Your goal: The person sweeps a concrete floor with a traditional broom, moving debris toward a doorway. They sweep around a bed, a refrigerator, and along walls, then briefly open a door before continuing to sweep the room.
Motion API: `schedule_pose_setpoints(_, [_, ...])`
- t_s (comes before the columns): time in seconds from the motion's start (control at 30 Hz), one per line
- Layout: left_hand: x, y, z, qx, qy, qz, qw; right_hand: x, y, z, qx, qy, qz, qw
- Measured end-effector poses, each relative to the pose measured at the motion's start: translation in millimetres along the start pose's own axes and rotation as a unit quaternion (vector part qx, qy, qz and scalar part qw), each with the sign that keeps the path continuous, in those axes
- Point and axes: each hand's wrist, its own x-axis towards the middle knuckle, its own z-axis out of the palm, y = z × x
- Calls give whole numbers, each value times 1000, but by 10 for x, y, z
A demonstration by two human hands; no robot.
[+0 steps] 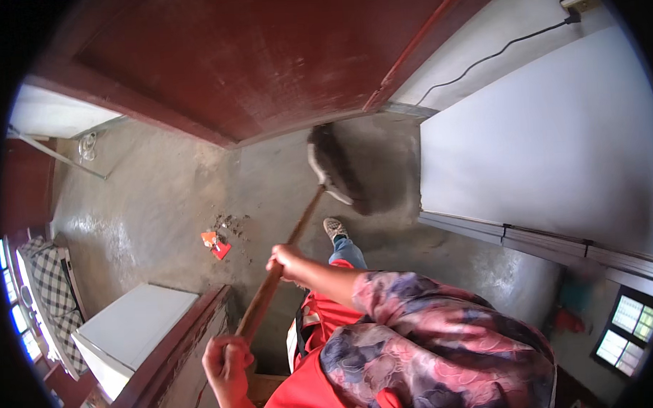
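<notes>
My right hand is closed around the middle of a long wooden broom handle. Lower down, my left hand grips the handle's top end. The wide dark broom head has a pale upper edge and looks blurred. It is on the grey concrete floor, close to the foot of a dark red door. To the left of the handle lie a small heap of dirt and an orange-and-red wrapper.
A large white appliance or panel stands at right, with a black cord on the wall behind. At lower left are a white box-like unit, a dark red ledge and a checkered-cloth-covered seat. My shoe is near the broom.
</notes>
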Motion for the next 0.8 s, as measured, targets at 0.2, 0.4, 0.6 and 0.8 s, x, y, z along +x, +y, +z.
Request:
schedule_pose_setpoints(0.2, [-513,-240,-739,-13,164,32,986,97,1316,946,-103,-76,62,990])
schedule_pose_setpoints(0.4, [-1100,-372,-1177,-13,188,59,980,-143,2061,910,-125,-113,71,983])
schedule_pose_setpoints(0.6, [-1617,-113,-1453,1,48,77,996,-693,2203,534,-98,-176,62,977])
schedule_pose_setpoints(0.8, [-1265,-752,-1810,-87,-149,223,960,-641,1780,6,53,-166,75,982])
